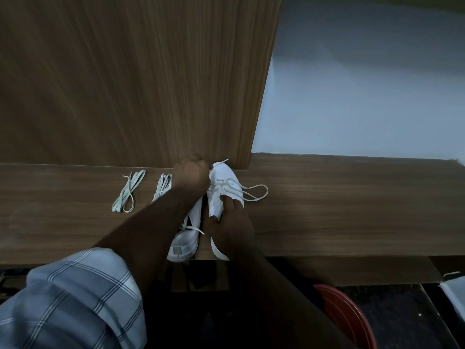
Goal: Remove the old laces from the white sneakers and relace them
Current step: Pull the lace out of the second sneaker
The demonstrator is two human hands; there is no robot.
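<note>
Two white sneakers lie side by side on the wooden table (352, 210), toes pointing away. My right hand (230, 217) grips the side of the right sneaker (226, 177), thumb on its left flank. Its old lace (256, 195) trails in a loop to the right. My left hand (192, 176) is fisted above the toes, pinching a lace end that sticks up near the toe. The left sneaker (185, 245) is mostly hidden under my left forearm; its heel reaches the table's front edge. Two bundles of laces (129, 191) (162, 186) lie to the left.
An upright wooden panel (138, 84) stands right behind the sneakers. A pale wall is at the right. Below the table edge sit a red-rimmed round object (344, 316) and a white thing (455, 293) at the far right.
</note>
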